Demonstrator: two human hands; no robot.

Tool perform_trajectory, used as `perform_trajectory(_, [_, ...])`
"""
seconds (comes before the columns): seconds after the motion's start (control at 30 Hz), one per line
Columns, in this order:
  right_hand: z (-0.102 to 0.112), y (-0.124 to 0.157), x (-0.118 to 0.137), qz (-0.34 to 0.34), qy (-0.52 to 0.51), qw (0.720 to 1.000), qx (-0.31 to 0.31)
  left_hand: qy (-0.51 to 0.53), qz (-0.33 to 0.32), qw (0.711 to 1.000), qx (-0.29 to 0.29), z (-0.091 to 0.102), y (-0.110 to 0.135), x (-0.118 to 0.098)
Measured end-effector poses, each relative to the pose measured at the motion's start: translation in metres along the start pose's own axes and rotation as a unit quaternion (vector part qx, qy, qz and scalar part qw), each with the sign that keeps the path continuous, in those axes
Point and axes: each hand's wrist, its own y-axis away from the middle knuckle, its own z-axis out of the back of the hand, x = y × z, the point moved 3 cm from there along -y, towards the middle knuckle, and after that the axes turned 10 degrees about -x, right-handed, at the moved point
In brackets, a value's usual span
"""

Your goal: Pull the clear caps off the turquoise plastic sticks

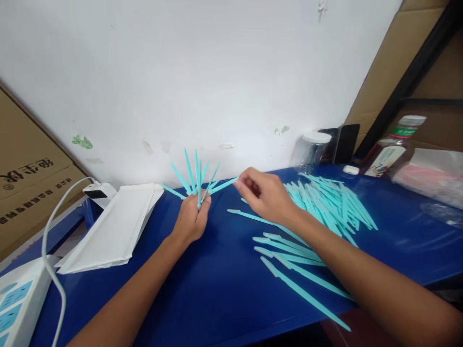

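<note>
My left hand (193, 212) is closed round a bunch of thin teal eyebrow razors (198, 173), which fan out upward and sideways from the fist. My right hand (262, 193) pinches the tapered tip of one razor (224, 185) that slants out from the right side of this bunch. Its other end meets the left fingers. Below and beyond my right forearm, several loose razors (304, 287) lie spread on the blue table (202, 299). A dense heap of the same razors (329, 202) rests farther back, partly behind the right wrist.
White paper envelopes (112, 226) lie at the left, near a white device with a cable (101, 192) and a power strip (21, 294). At the back right stand a lidded clear jar (314, 152), a dark bottle (390, 147) and a plastic-wrapped pink pack (430, 173). A wall closes the back.
</note>
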Motion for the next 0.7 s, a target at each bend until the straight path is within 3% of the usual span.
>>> perform_trajectory(0.13, [-0.014,0.006,-0.03,-0.025,0.115,0.964,0.239,0.063,0.058,0.996,-0.025,-0.001,-0.001,0.006])
perform_trajectory(0.23, [-0.019,0.011,-0.04,-0.035,0.079,0.951,0.296,0.161,0.095,0.981,-0.04,-0.005,-0.001,0.007])
perform_trajectory(0.37, [-0.013,0.007,-0.028,-0.036,0.006,0.963,0.265,0.277,0.138,0.949,-0.056,-0.009,-0.001,0.008])
perform_trajectory(0.5, [-0.005,-0.002,-0.014,-0.089,-0.123,0.958,0.242,0.283,0.154,0.944,-0.07,-0.008,-0.004,0.009])
perform_trajectory(0.57, [-0.004,-0.006,-0.01,-0.085,-0.159,0.964,0.195,0.267,0.146,0.951,-0.059,-0.007,-0.004,0.008])
perform_trajectory(0.7, [-0.001,-0.01,-0.008,-0.014,-0.111,0.991,0.079,0.26,0.132,0.956,-0.023,-0.008,-0.003,0.005])
